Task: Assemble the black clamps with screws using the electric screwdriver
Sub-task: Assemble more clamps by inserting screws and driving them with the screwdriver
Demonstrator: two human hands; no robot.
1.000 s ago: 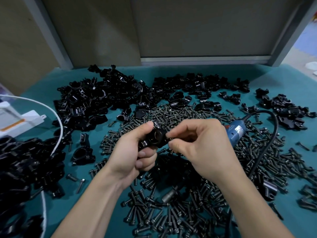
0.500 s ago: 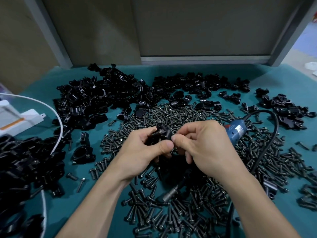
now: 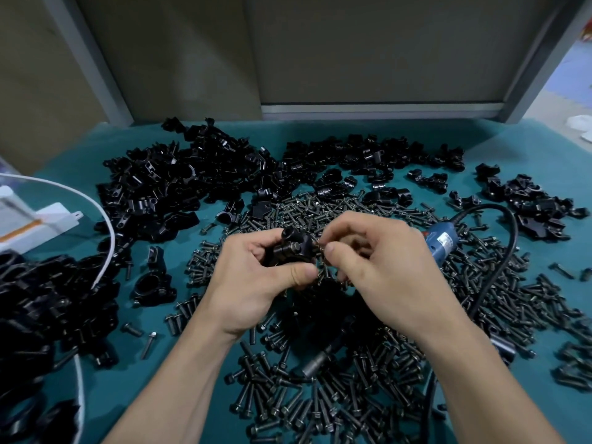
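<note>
A teal table is covered with small parts. A big pile of black clamps sits at the back left, and more black pieces lie at the back right. Another dark heap is on the near left side. A wide spread of dark screws fills the middle, right under both hands and around them. One clamp sits alone on the cloth just left of the screws. A white box and a white cord lie at the left edge. The blue electric screwdriver lies on the screws behind the right hand, partly hidden by it, with its black cable looping away to the right.

The left hand is curled tight around a black clamp, held up above the screws. The thumb presses on the clamp's near side. The right hand is closed in a pinch, fingertips together right beside the clamp. It seems to hold a small screw there, but the screw is too small to see well.
</note>
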